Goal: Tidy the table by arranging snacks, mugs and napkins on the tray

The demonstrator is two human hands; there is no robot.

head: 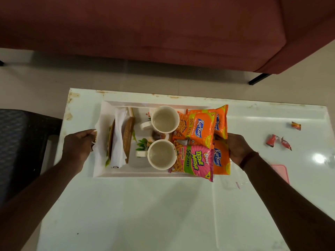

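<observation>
A white tray (145,175) lies on the white table (137,211). On it stand two cream mugs (164,119) (161,154), both empty. White napkins (118,138) sit in a wooden holder (129,136) at the tray's left. Orange Kurkure packets (196,130) (221,158) and a pink Bingo packet (194,160) fill its right side. My left hand (79,144) grips the tray's left edge, over a napkin. My right hand (236,147) holds the tray's right edge, partly under the packets.
Red candy wrappers (272,140) (296,125) lie on the table at the right, with a pink flat object (281,172) nearer me. A maroon sofa (163,29) stands beyond the table. A dark chair (21,138) is at the left.
</observation>
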